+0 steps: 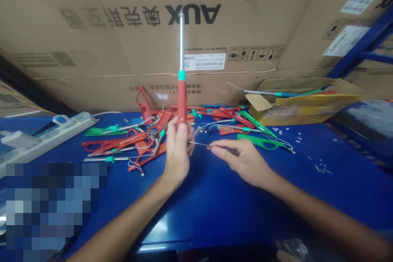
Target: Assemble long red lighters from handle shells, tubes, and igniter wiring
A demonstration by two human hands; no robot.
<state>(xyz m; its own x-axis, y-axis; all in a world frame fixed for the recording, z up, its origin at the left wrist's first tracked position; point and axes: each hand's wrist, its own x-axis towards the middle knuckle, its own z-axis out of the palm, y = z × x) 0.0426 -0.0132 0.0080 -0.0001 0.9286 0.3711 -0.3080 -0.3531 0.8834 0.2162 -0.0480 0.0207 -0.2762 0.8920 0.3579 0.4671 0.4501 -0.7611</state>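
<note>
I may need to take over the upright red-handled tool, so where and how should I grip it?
I'd pinch the red handle just below the green collar, coming from the person's right: that stretch is bare and upright, the left hand wraps only the lower end, and the metal tube rises above.

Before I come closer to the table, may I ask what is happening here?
The left hand holds a red-handled device upright, its metal tube pointing up. The right hand grips a thin metal rod that reaches toward the left hand's fingers; whether it touches the device is hidden. Behind them, red and green plastic casings and wired metal tubes lie on the blue table.
</note>
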